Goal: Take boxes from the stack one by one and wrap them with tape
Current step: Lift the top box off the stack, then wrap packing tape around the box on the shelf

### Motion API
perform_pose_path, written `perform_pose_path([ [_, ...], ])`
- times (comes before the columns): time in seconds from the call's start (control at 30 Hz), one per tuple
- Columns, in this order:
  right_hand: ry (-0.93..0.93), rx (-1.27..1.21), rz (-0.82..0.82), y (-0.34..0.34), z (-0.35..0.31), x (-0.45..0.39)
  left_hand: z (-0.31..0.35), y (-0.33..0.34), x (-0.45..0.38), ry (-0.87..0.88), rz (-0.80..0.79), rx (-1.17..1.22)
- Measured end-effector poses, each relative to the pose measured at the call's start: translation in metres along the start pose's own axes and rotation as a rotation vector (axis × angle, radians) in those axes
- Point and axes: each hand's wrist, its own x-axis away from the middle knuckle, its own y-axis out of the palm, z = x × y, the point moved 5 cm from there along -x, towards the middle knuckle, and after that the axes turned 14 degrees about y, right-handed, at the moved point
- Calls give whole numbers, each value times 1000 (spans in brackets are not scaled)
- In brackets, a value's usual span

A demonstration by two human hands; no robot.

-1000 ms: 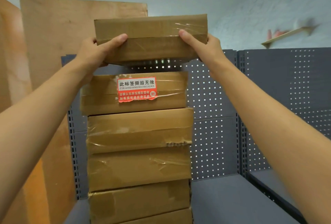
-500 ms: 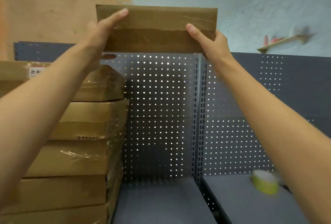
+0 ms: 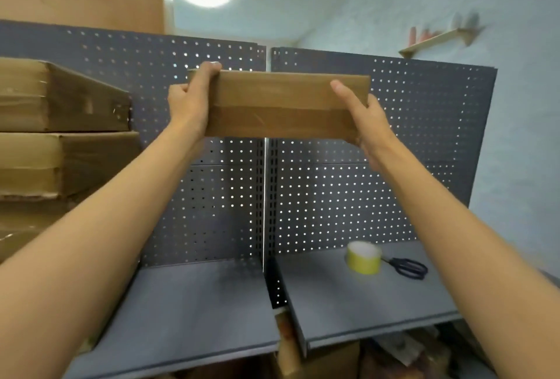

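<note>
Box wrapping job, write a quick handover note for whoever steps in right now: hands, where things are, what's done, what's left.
Left hand grips the left end of the box; right hand grips the right end. The box is held in the air in front of the pegboard, above the grey shelf.
The stack stands at the left.
The tape roll and scissors lie on the shelf, untouched.
Done: one box taken off the stack.
Left: set it down, wrap it with tape, then take the remaining boxes one by one.
</note>
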Motion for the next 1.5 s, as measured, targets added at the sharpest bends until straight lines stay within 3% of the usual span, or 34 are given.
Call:
perform_pose_path([
  [0.2, 279, -109, 131, -18, 75, 24, -62, 3, 62, -46, -18, -13],
  [0.57, 514, -80, 145, -36, 207, 79, -160, -11, 175, -222, -42, -79],
  [0.87, 578, -102, 17, -48, 287, 100, -215, -11, 240, -310, 45, -191],
  [1.1, 594, -128, -64, -53, 301, 94, -223, -5, 250, -284, 164, -274],
  [1.3, 623, -159, 21, -49, 306, 91, -220, -6, 249, -267, 133, -346],
  [1.4, 589, -128, 112, -51, 293, 85, -207, -7, 244, -105, 75, -514],
  [1.5, 539, -107, 141, -56, 273, 72, -163, 12, 231, 428, -131, -878],
])
